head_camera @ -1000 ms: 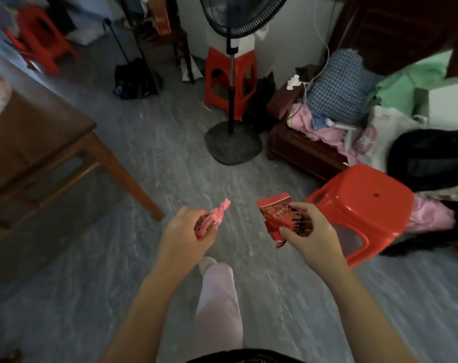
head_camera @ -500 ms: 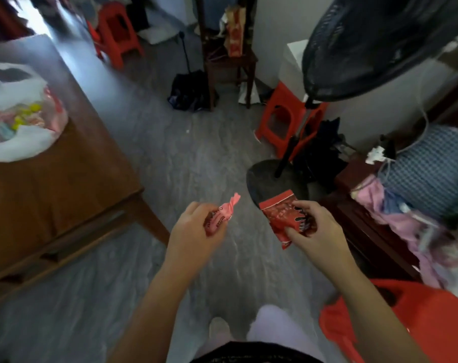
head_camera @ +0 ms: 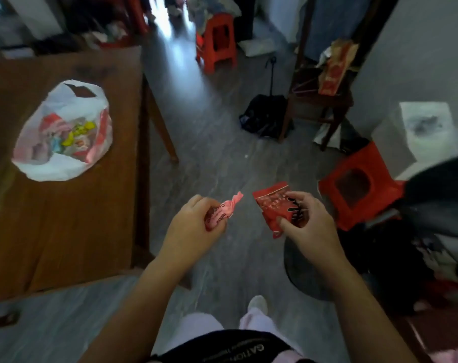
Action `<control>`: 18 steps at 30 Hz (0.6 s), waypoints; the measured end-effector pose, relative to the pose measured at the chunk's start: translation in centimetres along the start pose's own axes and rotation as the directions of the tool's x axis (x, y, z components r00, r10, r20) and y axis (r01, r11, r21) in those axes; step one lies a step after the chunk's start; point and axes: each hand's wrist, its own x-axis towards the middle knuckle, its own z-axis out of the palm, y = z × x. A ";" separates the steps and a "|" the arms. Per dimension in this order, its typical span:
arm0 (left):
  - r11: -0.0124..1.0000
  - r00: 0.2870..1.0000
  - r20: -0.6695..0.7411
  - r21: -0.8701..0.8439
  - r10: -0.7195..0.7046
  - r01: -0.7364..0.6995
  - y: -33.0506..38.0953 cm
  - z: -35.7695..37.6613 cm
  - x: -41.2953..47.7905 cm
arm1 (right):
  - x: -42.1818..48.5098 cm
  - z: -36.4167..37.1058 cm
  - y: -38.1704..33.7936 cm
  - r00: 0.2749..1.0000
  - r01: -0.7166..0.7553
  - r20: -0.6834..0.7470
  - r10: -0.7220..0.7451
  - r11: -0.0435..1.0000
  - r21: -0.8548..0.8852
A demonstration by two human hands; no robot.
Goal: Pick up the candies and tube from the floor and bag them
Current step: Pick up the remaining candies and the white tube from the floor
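Observation:
My left hand (head_camera: 193, 226) is closed around a pink wrapped candy (head_camera: 224, 209) whose twisted end sticks out to the upper right. A red candy packet (head_camera: 273, 208) with dark lettering is pinched in my right hand (head_camera: 306, 224). Both hands are held in front of me above the grey floor, a short gap between them. On the brown wooden table (head_camera: 65, 218) to the left lies an open white plastic bag (head_camera: 62, 132) holding several coloured sweets. I see no tube.
A red plastic stool (head_camera: 359, 189) stands close on the right, beside a fan base (head_camera: 306, 273) and dark clutter. Farther off are another red stool (head_camera: 217, 40), a wooden chair (head_camera: 319, 100), a black bag (head_camera: 264, 116) and a white box (head_camera: 421, 127).
The view has swung left, bringing the table and its white bag fully into sight. Both hands keep their candy and packet, still close together.

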 end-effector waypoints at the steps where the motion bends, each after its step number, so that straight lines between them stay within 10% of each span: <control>1: 0.999 0.999 -0.022 0.028 -0.032 0.033 -0.2 -0.3 0.9 | 2.0 0.2 -0.3 1.000 0.018 0.018 -0.018 1.000 0.012; 18: 0.891 0.834 -0.334 -0.048 -0.439 0.451 -15.7 -8.5 15.8 | 26.3 15.9 -9.8 0.910 0.208 0.365 -0.196 0.978 0.005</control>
